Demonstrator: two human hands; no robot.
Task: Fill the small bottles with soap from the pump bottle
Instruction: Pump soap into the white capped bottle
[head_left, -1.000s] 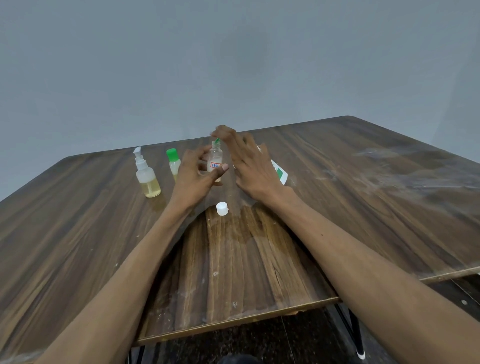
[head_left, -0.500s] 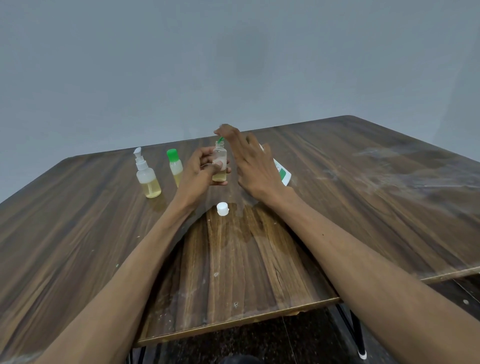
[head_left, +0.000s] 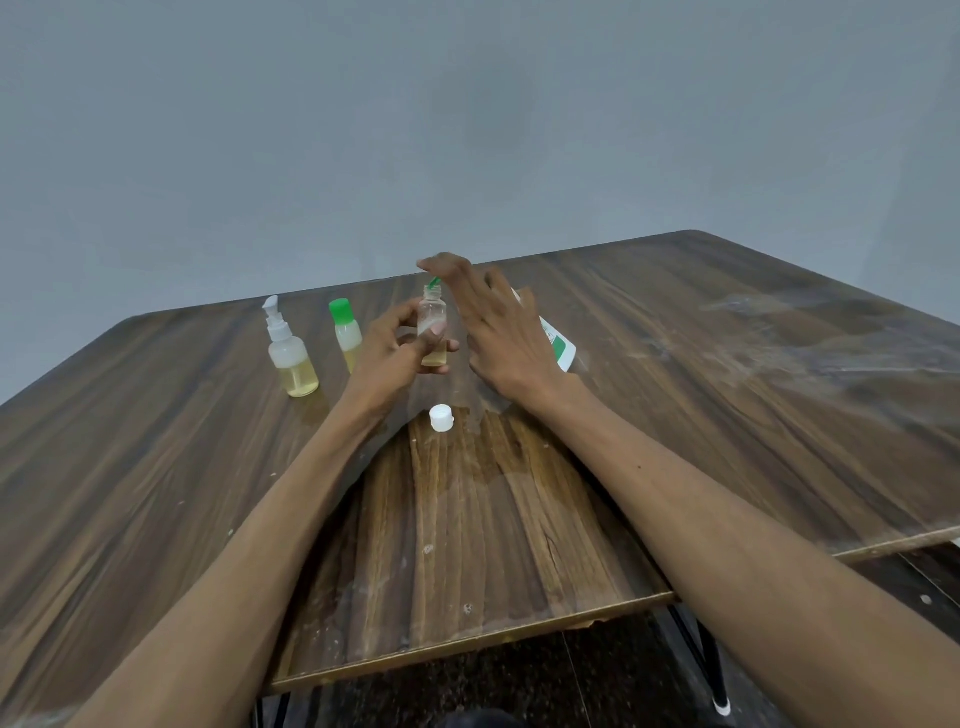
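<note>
One small open bottle (head_left: 432, 332), a little soap at its bottom, is being lifted off the table (head_left: 727, 415) by the left hand (head_left: 395, 353) gripping it, nearer the green nozzle (head_left: 434, 282) under the right hand's (head_left: 498, 332) straight pressing fingers, so filling is continuing.

No text can be read anywhere. The white pump bottle (head_left: 557, 343) behind the right hand (head_left: 501, 338) shows a green patch of label, its lettering too small and hidden to make out. The clear small bottle (head_left: 432, 332) in the left hand (head_left: 395, 353) shows no legible print.
</note>
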